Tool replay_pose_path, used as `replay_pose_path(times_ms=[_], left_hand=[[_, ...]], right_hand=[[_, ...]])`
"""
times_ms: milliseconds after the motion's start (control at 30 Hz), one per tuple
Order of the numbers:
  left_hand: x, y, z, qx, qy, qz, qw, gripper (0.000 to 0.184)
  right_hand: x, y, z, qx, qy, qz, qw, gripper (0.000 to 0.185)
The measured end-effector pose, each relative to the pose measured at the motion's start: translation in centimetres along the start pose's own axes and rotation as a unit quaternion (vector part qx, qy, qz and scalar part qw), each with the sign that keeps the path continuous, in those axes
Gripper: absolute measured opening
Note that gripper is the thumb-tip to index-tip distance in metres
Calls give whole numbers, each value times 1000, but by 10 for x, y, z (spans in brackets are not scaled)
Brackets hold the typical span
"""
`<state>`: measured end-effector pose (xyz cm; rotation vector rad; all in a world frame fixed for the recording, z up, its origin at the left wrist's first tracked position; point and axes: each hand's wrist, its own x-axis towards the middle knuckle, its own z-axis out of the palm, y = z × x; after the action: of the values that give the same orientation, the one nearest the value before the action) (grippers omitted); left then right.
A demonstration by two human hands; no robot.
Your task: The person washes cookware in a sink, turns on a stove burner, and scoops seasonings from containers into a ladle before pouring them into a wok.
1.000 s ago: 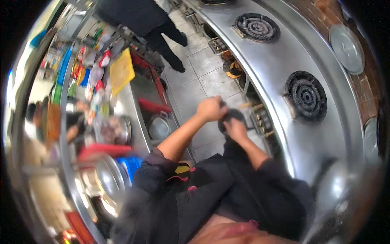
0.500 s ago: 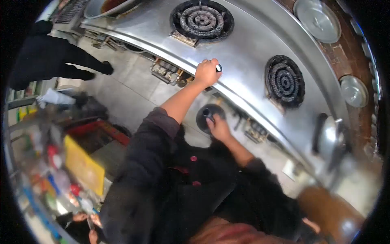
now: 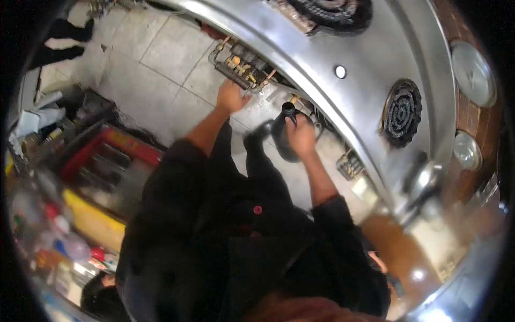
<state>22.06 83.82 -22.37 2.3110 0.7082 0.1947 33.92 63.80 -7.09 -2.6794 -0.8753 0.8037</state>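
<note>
My right hand (image 3: 301, 137) grips a black plastic jug (image 3: 285, 146) by the handle near its neck. The jug hangs beside the stove front, over the floor, its open mouth facing up towards me. A small round cap (image 3: 340, 71), white inside with a dark rim, lies on the steel stove top (image 3: 327, 96). My left hand (image 3: 232, 97) is empty, thumb apart from the fingers, just in front of the gas valves and pipes (image 3: 242, 65) under the stove edge. Its fingertips are partly hidden, so I cannot tell whether they touch the pipes.
Two ring burners (image 3: 402, 114) are set in the stove top, with metal lids (image 3: 473, 74) on the ledge behind. A red-edged crate (image 3: 110, 161) and a yellow-edged bin (image 3: 94, 220) stand at left. Another person's legs (image 3: 64, 43) show at the upper left.
My left hand has let go of the cap, now on the stove top, and moved down off the stove edge to the valves. The jug in my right hand has risen slightly. My view has shifted.
</note>
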Motion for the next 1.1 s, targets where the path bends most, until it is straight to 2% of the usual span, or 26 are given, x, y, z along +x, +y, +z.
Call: replay_pose_path(times_ms=[33,67,200,267,300,333,400,467,533,567,600,633,700,767,867,900,967,1100], left_hand=[[19,-17,14,8,-6,55,998,60],[33,-32,38,46,32,70,996,60],[61,-55,71,-147,-83,94,981,65],[60,-82,109,-19,74,201,977,63],[56,-93,124,52,149,251,955,61],[64,-72,89,-48,-115,103,987,57],[59,-88,134,-329,-88,56,939,47],[46,-68,87,-86,53,155,983,43],[46,-54,72,-178,53,113,976,43],[42,-56,74,-75,104,173,976,43],[37,-55,76,49,86,172,980,44],[36,-56,77,32,116,183,976,40],[33,-67,97,42,43,185,981,33],[24,-54,74,52,27,167,984,36],[13,-37,51,91,-45,118,988,53],[10,-35,49,93,-40,112,989,53],[8,-34,48,96,-25,105,990,54],[8,-33,54,116,5,97,988,47]], right_hand=[[5,-8,3,-7,2,7,1000,33],[10,-13,7,-14,4,13,1000,34],[33,-23,24,-18,-21,-5,1000,33],[44,-30,32,-32,-37,12,999,33],[49,-30,38,-33,-50,8,998,33],[56,-26,45,-34,-41,-16,998,32],[66,-25,55,-33,-30,-21,999,35],[73,-26,63,-54,-41,-32,997,36],[77,-29,64,-86,-67,-39,993,39],[79,-34,64,-102,-104,-3,989,42],[80,-33,66,-104,-101,-14,989,42],[81,-31,68,-107,-98,-25,989,43],[81,-27,70,-144,-77,-70,984,38],[83,-29,70,-147,-112,-58,981,39],[84,-25,73,-158,-95,-116,976,42],[84,-25,73,-160,-96,-122,975,42],[85,-29,72,-160,-125,-68,977,42],[87,-35,68,-178,-132,-90,971,41]])
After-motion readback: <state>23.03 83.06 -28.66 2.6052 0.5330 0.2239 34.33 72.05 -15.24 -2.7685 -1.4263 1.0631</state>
